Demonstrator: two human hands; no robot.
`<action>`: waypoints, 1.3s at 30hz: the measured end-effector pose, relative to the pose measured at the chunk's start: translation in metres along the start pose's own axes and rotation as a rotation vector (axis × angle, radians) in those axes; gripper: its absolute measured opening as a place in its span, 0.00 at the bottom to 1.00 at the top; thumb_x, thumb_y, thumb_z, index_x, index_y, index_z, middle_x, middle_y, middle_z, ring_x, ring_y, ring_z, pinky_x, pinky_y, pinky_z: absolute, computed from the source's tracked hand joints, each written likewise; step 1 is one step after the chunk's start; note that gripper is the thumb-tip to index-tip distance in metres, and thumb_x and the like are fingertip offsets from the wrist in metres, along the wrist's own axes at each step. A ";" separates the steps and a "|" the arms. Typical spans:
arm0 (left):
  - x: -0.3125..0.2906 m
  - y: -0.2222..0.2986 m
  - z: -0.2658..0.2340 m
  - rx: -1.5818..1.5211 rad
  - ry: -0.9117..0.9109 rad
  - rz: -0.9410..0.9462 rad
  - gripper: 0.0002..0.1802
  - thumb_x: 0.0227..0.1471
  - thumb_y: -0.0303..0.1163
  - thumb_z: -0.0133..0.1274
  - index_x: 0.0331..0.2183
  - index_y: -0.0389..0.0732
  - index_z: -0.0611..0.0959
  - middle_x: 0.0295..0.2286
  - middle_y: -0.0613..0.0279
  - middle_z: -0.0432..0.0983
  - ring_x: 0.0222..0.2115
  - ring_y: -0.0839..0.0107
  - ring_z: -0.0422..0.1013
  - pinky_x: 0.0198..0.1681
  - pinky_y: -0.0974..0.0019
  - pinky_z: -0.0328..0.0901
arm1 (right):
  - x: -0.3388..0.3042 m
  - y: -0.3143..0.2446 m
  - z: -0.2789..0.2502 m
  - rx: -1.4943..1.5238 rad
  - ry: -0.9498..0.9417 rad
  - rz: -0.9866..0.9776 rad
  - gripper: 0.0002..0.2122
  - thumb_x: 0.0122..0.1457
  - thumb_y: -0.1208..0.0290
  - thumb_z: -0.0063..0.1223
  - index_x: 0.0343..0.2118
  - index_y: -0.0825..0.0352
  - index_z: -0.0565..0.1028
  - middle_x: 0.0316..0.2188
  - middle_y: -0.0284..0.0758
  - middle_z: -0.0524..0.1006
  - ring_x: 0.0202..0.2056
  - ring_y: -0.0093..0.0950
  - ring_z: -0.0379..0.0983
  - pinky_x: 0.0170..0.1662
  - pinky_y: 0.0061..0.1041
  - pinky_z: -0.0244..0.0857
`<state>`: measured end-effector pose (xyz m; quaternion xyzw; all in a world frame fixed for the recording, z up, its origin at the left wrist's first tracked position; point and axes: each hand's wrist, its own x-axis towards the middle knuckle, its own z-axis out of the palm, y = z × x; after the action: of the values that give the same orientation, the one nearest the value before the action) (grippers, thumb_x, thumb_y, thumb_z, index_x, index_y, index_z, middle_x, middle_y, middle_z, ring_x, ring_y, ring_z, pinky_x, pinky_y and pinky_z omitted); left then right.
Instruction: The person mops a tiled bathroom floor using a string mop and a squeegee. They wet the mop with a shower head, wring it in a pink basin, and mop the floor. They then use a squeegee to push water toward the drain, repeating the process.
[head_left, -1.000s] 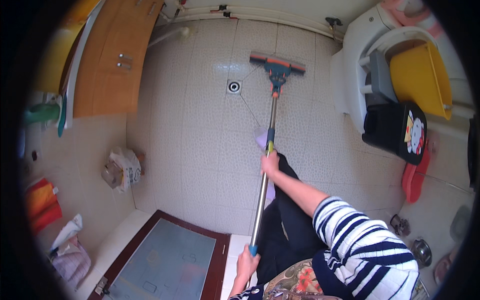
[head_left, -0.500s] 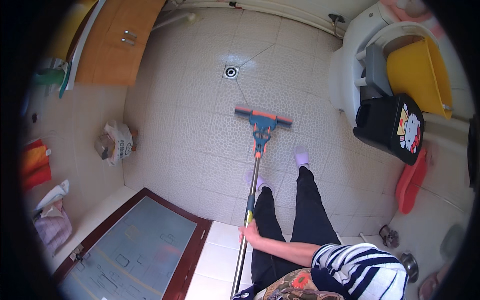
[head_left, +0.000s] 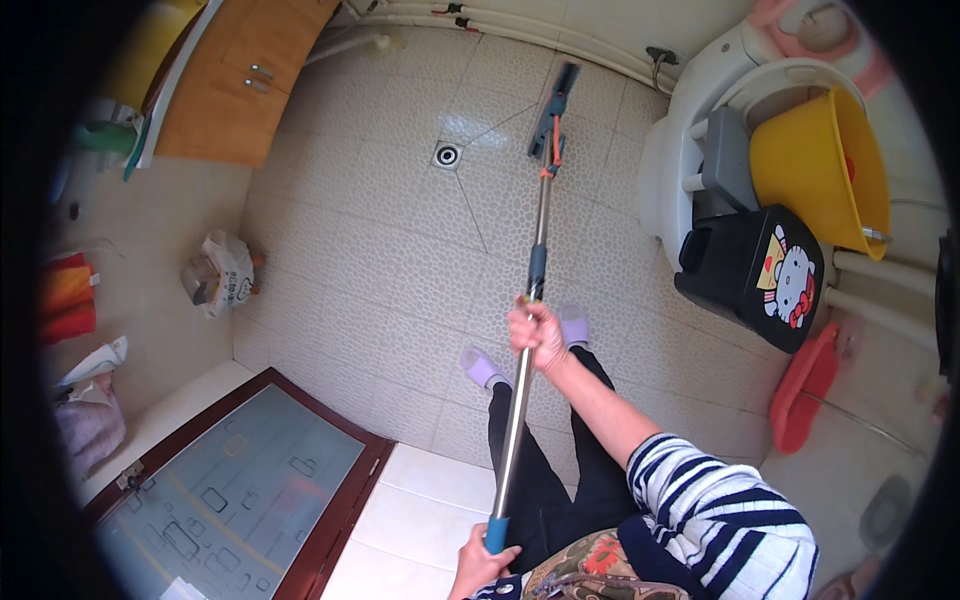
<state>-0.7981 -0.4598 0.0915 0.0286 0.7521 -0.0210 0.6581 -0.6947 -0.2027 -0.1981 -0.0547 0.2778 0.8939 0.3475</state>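
A sponge mop [head_left: 541, 215] with a long metal pole and a blue-and-orange head [head_left: 554, 112] reaches away from me across the pebble-patterned floor. The head stands turned nearly lengthwise, right of the floor drain [head_left: 447, 155]. My right hand [head_left: 537, 335] is closed round the middle of the pole, just below its blue joint. Down by my waist, my left hand [head_left: 482, 560] grips the blue end of the handle.
On the right are a white rounded fixture [head_left: 657, 180], a yellow bucket [head_left: 800, 165], a black bin [head_left: 735, 265] and red slippers [head_left: 805, 390]. At left stand a wooden cabinet [head_left: 225, 100], a plastic bag [head_left: 234, 275] and a dark-framed glass door [head_left: 230, 480]. Pipes [head_left: 520, 38] run along the far wall.
The mop head has moved farther away and to the right, turning from crosswise to nearly lengthwise. My right hand has pushed forward, and my left hand has come into view on the handle end.
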 end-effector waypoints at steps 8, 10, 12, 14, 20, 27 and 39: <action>0.023 0.008 0.005 0.630 0.349 0.376 0.22 0.42 0.28 0.55 0.41 0.41 0.67 0.25 0.45 0.75 0.28 0.44 0.73 0.32 0.48 0.67 | 0.007 -0.038 -0.022 -0.995 0.835 -0.440 0.08 0.58 0.70 0.46 0.32 0.62 0.59 0.14 0.31 0.63 0.12 0.25 0.65 0.12 0.28 0.62; 0.025 -0.022 -0.008 0.656 0.443 0.464 0.23 0.41 0.29 0.57 0.41 0.41 0.67 0.26 0.46 0.75 0.28 0.45 0.72 0.30 0.48 0.65 | 0.000 -0.019 -0.046 -1.010 0.954 -0.382 0.07 0.57 0.72 0.44 0.32 0.61 0.58 0.14 0.32 0.63 0.11 0.25 0.64 0.10 0.28 0.60; 0.024 -0.062 -0.022 0.748 0.448 0.371 0.23 0.41 0.30 0.57 0.41 0.43 0.67 0.27 0.47 0.75 0.29 0.44 0.72 0.31 0.48 0.65 | -0.014 0.018 -0.074 -1.067 0.931 -0.400 0.07 0.57 0.73 0.42 0.33 0.60 0.57 0.12 0.32 0.62 0.08 0.26 0.61 0.09 0.27 0.57; 0.020 -0.112 -0.041 0.788 0.279 0.160 0.26 0.40 0.36 0.60 0.41 0.44 0.67 0.27 0.45 0.75 0.29 0.42 0.72 0.32 0.47 0.66 | -0.040 0.070 -0.099 -0.984 0.989 -0.434 0.08 0.57 0.72 0.44 0.33 0.60 0.57 0.12 0.31 0.61 0.09 0.25 0.61 0.09 0.27 0.56; -0.001 -0.231 -0.092 0.722 0.112 -0.134 0.29 0.37 0.39 0.62 0.41 0.42 0.68 0.27 0.44 0.75 0.30 0.43 0.73 0.33 0.48 0.66 | -0.121 0.246 -0.126 -0.837 0.983 -0.142 0.14 0.54 0.75 0.47 0.37 0.60 0.54 0.14 0.36 0.64 0.10 0.30 0.65 0.13 0.31 0.64; 0.012 -0.218 -0.113 0.817 0.105 -0.115 0.33 0.34 0.43 0.65 0.41 0.41 0.70 0.26 0.42 0.76 0.31 0.43 0.73 0.34 0.49 0.67 | -0.091 0.195 -0.109 -0.742 0.953 -0.038 0.18 0.57 0.69 0.52 0.40 0.59 0.51 0.20 0.34 0.64 0.15 0.29 0.67 0.16 0.32 0.68; -0.063 0.084 -0.012 0.296 -0.151 0.361 0.18 0.49 0.38 0.58 0.33 0.36 0.70 0.21 0.60 0.72 0.18 0.69 0.72 0.22 0.66 0.66 | -0.316 -0.120 0.014 -0.292 0.854 -1.071 0.09 0.58 0.65 0.52 0.31 0.66 0.70 0.27 0.37 0.74 0.28 0.29 0.73 0.34 0.30 0.71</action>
<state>-0.7960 -0.3765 0.1558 0.2571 0.6723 -0.0151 0.6940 -0.3773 -0.3099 -0.1497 -0.5766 0.2020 0.5283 0.5896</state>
